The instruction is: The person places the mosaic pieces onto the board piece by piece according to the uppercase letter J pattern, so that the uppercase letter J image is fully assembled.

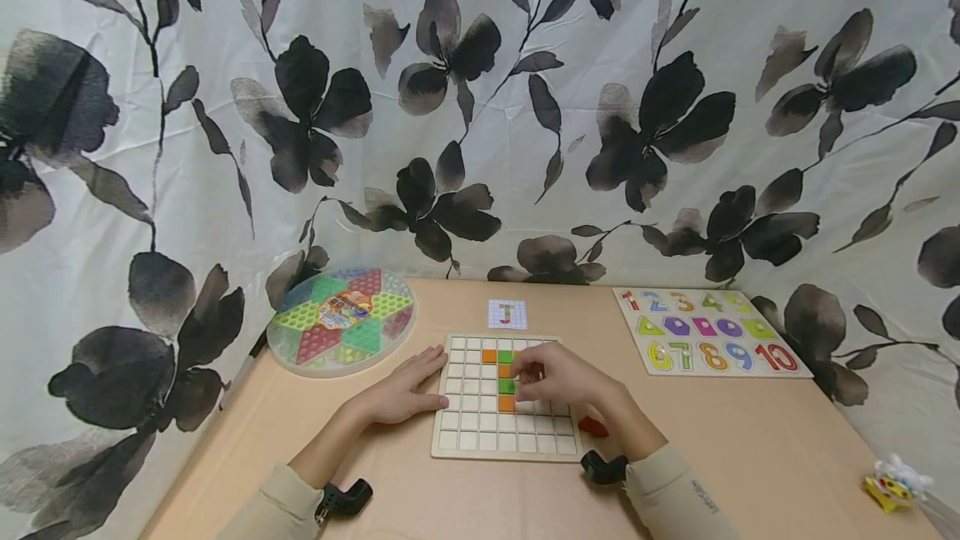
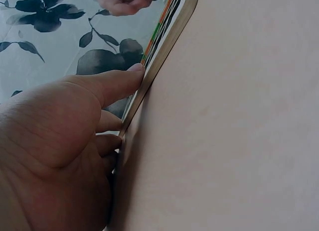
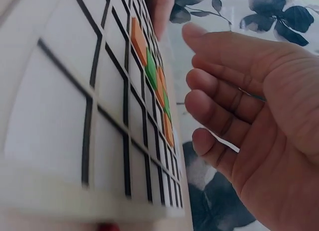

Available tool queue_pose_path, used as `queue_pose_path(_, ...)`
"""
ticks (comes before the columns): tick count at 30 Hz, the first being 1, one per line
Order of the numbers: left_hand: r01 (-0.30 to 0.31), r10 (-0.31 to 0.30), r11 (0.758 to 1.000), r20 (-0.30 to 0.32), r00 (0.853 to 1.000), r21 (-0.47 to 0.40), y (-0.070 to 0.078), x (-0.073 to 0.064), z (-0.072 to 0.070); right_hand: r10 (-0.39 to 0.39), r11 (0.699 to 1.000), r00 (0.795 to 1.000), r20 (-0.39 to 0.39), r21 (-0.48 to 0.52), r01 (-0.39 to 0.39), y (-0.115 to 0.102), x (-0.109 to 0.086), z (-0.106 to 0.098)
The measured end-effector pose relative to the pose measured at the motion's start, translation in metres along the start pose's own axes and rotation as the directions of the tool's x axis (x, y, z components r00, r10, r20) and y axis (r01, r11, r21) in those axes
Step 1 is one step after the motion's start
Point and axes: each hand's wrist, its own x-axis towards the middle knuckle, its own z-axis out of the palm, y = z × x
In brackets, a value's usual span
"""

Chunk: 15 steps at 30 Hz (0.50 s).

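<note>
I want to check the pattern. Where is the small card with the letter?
In the head view, the small card lies flat on the table, just behind the grid board, left of the number puzzle.

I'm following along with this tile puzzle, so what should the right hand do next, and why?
Probably reach for the red piece beside the grid board. The right hand hovers over the orange and green tiles with relaxed fingers, apparently holding nothing, most cells are bare, and the left hand already steadies the board's edge.
</note>
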Motion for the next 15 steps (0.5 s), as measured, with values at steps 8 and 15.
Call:
queue_pose_path(8,-0.008,0.008,1.000,-0.003,1.000,0.003,-0.003,-0.001,0.002,0.049,0.999,0.996,-0.072,0.017,-0.048,0.017,-0.022,-0.018)
queue_pose_path(15,-0.012,0.012,1.000,-0.005,1.000,0.001,-0.003,-0.001,0.002,0.080,0.996,0.996,-0.028,0.046,-0.078,0.026,-0.039,-0.037)
